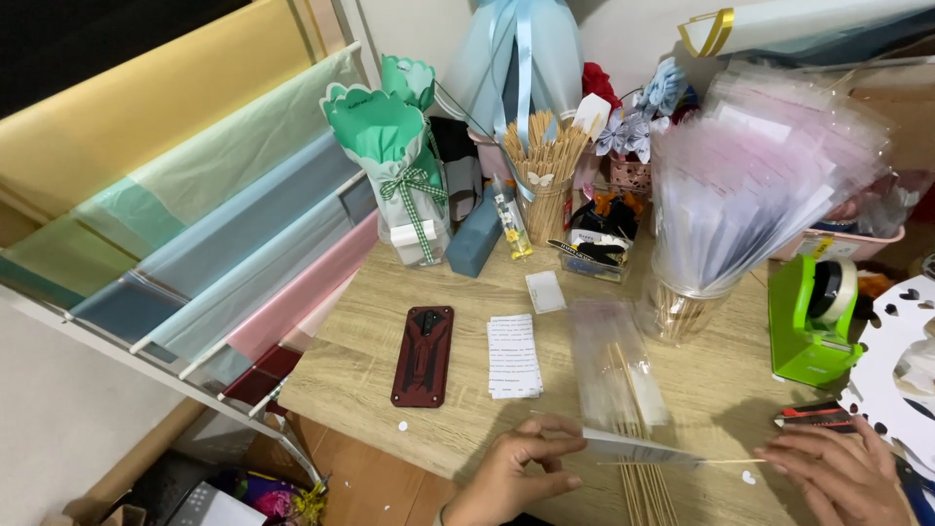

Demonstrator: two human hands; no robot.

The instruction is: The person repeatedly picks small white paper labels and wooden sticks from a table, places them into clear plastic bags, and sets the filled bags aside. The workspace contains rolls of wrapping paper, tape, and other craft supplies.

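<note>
Clear sleeve (638,448) with a thin wooden skewer (721,461) poking out of its right end, held low in the lower middle of the frame, just above the tabletop (726,390). Pinched at its left end by the left hand (516,472), thumb and fingers (560,429) closed on the plastic; right hand (842,472) at the lower right, fingers loosely spread near the skewer tip, grip hard to tell. Best kept level and pinched lightly, judging by how thin the stick looks.

Around, from large to small: paper rolls (195,195) on a rack at upper left; tall bundle of clear bags (750,185) at upper right, close enough to snag; green tape dispenser (808,321) at right; cup of skewers (543,175); red phone case (422,356); printed slip (513,356); loose skewers (648,492) directly beneath the sleeve.
</note>
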